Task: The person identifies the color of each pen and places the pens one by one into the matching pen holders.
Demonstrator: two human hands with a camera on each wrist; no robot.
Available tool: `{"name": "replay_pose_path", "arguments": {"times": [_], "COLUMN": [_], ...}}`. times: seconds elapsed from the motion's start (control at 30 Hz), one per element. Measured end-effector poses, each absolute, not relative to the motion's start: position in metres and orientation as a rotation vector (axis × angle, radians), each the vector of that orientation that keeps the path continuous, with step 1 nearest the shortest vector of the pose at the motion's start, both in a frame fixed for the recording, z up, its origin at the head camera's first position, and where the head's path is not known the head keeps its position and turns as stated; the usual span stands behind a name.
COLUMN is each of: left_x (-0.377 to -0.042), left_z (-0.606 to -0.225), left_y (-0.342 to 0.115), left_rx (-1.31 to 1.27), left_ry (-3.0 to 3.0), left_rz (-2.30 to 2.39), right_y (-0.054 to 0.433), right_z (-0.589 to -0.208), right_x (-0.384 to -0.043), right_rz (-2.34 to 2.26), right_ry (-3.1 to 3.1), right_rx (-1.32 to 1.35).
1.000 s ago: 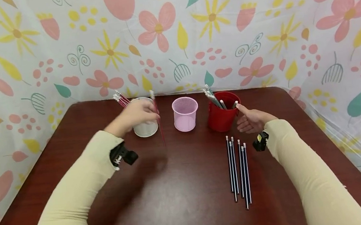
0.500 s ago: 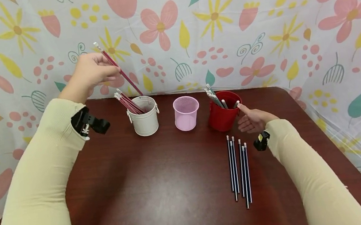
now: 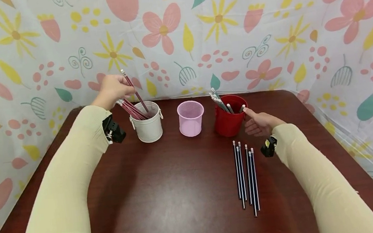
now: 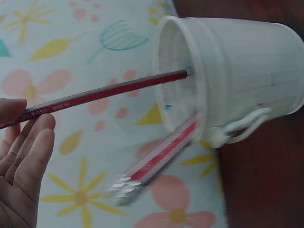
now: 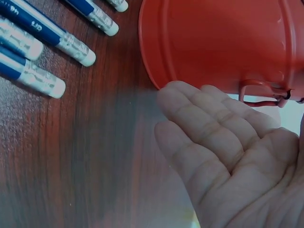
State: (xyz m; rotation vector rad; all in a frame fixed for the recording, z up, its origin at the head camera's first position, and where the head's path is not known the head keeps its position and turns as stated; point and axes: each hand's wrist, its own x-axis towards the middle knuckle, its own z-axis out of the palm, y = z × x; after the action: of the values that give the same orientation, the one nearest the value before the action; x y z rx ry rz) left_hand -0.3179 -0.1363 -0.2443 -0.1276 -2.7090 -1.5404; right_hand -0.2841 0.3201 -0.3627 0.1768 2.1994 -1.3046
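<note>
My left hand (image 3: pixel 113 90) pinches a red pencil (image 4: pixel 109 91) between thumb and fingers. The pencil slants down, its lower end inside the mouth of the white bucket (image 3: pixel 149 130). Several more red pencils (image 3: pixel 132 109) lean in that bucket, white erasers up. My right hand (image 3: pixel 260 123) is beside the red bucket (image 3: pixel 229 125), its thumb at the rim by a pencil's eraser; whether it touches is unclear. In the right wrist view the fingers (image 5: pixel 204 123) lie extended beside the bucket's wall. Several grey-green pencils (image 3: pixel 218 101) stand in the red bucket.
Between the two buckets stands a pink mesh cup (image 3: pixel 191 125). Several dark blue pencils (image 3: pixel 252 181) lie on the brown table (image 3: pixel 181 193) in front of the red bucket. A flower-patterned sheet (image 3: pixel 166 57) hangs behind and at the sides.
My left hand first rose up and left above the white bucket with the red pencil, then came down, and the pencil's tip entered the bucket. My right hand stays in place.
</note>
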Motion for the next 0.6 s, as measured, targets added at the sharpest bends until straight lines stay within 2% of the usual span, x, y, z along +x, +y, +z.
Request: {"name": "replay_pose_path", "arguments": {"times": [0.33, 0.6], "left_x": [-0.323, -0.315], "left_z": [-0.299, -0.310], "left_y": [-0.133, -0.135], "left_rx": [0.026, 0.086], "left_ry": [-2.717, -2.785], "left_rz": [-1.712, -1.691], "right_y": [0.319, 0.321], "right_z": [-0.368, -0.371], "right_x": [-0.283, -0.284], "right_rz": [-1.339, -1.355], "right_ry": [2.181, 2.174], "right_rx": [0.178, 0.193]}}
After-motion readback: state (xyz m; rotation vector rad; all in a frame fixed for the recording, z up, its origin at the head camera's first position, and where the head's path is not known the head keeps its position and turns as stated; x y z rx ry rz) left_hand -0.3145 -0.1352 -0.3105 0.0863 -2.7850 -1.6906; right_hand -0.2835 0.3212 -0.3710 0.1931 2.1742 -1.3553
